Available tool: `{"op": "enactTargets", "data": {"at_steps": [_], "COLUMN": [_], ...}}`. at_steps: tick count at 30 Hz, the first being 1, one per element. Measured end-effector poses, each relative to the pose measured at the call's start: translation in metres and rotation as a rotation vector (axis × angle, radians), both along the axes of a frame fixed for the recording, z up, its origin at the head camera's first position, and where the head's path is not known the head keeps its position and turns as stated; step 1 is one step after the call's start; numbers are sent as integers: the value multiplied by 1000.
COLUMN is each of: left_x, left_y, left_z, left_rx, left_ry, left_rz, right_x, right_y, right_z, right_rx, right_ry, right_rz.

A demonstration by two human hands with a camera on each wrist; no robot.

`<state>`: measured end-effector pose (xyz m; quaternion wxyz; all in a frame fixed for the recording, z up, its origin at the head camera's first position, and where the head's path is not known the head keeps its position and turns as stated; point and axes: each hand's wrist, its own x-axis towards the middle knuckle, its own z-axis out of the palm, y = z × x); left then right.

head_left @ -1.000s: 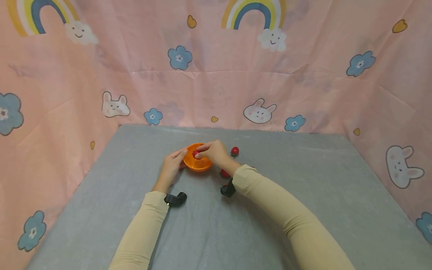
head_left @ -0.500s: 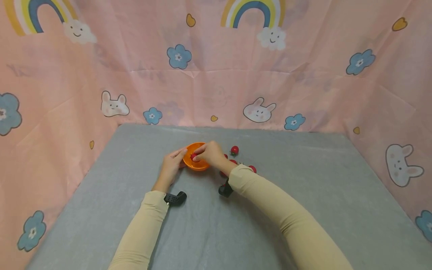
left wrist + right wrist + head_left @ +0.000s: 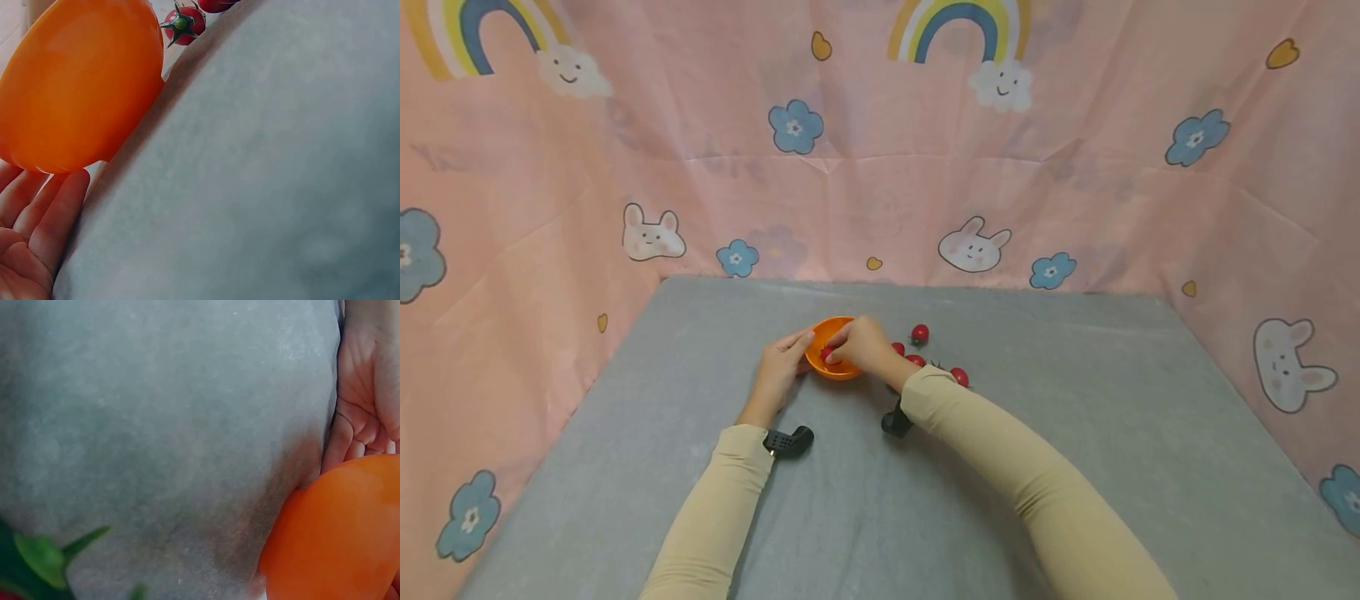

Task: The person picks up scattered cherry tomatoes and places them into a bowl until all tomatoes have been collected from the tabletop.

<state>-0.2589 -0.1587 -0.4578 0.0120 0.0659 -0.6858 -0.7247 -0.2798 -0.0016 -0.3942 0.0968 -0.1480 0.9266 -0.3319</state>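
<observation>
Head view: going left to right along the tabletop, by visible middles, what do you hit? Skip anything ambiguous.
Left hand → orange bowl → right hand → farthest-back tomato → rightmost tomato. Left out for overlap: pinched tomato inside the bowl's outline, tomatoes partly hidden by the right arm.

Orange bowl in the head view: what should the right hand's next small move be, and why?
Probably the right hand should loosen its fingers and release the red tomato: it is already inside the rim of the orange bowl, the left hand holds the bowl's side, and other tomatoes lie beside it on the table.
</observation>
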Motion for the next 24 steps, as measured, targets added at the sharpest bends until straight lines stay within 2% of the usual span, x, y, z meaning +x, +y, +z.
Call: {"op": "enactTargets", "data": {"at_steps": [13, 24], "left_x": [-2, -1], "left_y": [1, 1], "left_z": [0, 0], "left_rx": [7, 3], "left_ry": [-5, 3], "left_rz": [-5, 8], "right_x": [3, 2], "right_y": [-4, -5], "right_z": [-1, -2], "right_rx": [70, 62], "right_ry": [1, -14], "right_rz": [41, 34]}}
